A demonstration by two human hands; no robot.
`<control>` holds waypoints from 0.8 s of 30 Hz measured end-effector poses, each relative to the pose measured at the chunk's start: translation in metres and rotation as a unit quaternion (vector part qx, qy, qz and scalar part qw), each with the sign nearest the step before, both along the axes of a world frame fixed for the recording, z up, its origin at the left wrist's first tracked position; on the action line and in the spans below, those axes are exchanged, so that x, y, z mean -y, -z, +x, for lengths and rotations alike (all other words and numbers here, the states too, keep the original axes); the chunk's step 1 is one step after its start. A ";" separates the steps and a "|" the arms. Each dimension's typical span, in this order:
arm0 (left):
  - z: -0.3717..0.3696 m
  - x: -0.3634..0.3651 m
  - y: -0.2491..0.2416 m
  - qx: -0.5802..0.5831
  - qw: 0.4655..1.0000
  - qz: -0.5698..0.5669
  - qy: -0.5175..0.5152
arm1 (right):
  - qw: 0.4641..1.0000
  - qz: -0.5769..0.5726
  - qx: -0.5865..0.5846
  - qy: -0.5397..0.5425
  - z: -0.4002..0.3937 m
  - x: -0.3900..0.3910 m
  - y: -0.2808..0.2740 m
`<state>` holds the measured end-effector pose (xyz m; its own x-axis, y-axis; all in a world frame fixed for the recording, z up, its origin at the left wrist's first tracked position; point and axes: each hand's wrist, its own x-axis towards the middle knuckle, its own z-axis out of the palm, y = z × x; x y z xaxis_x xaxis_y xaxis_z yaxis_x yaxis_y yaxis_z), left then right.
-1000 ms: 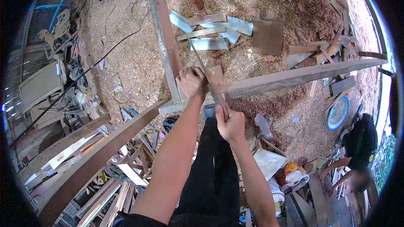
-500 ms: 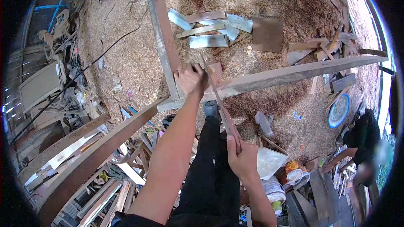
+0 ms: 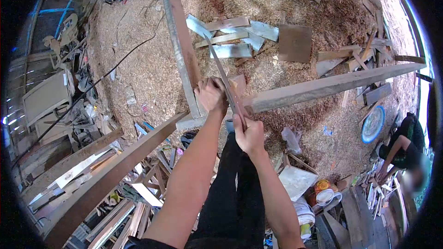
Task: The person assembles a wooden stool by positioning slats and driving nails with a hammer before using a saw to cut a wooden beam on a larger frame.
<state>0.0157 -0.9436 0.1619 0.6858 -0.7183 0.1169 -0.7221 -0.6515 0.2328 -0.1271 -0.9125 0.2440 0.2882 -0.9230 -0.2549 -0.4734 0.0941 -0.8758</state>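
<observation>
My right hand point(image 3: 250, 134) is wrapped round the handle end of a handsaw point(image 3: 220, 69), whose long blade slants away up and to the left. Left of the blade, my left hand point(image 3: 211, 94) is closed, its fingers curled over a short piece of wood point(image 3: 238, 84) that shows mostly on the blade's right. This piece lies across a long wooden beam point(image 3: 295, 93). The blade stands close against the wood; the contact itself is hidden by my hands.
A second beam point(image 3: 177, 32) meets the first near my left hand, and another beam point(image 3: 115, 170) runs to the lower left. Boards point(image 3: 230, 50) lie on shavings beyond. A cable point(image 3: 97, 71) crosses the left. A co-worker point(image 3: 401, 147) crouches at right near wood scraps.
My right hand has pushed the handsaw forward and up to the left, so its tip reaches farther out. My left hand stays in place. The co-worker's arm has shifted.
</observation>
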 end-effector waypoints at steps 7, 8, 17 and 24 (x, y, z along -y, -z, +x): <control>-0.002 0.005 -0.003 -0.016 1.000 0.003 -0.016 | 0.991 0.098 -0.080 0.042 -0.008 -0.006 -0.056; -0.002 0.004 -0.005 -0.011 1.000 0.018 -0.021 | 0.992 0.093 -0.083 0.033 -0.021 -0.021 -0.066; -0.002 0.005 -0.002 -0.030 0.999 -0.013 -0.008 | 0.980 0.132 -0.151 0.019 -0.053 -0.044 -0.105; -0.004 0.010 0.003 0.027 0.998 -0.024 -0.049 | 0.989 0.040 -0.143 0.006 0.006 0.016 -0.005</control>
<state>0.0119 -0.9532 0.1591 0.7447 -0.6405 0.1874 -0.6672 -0.7090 0.2284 -0.1212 -0.9287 0.2493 0.1825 -0.8991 -0.3978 -0.6996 0.1655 -0.6951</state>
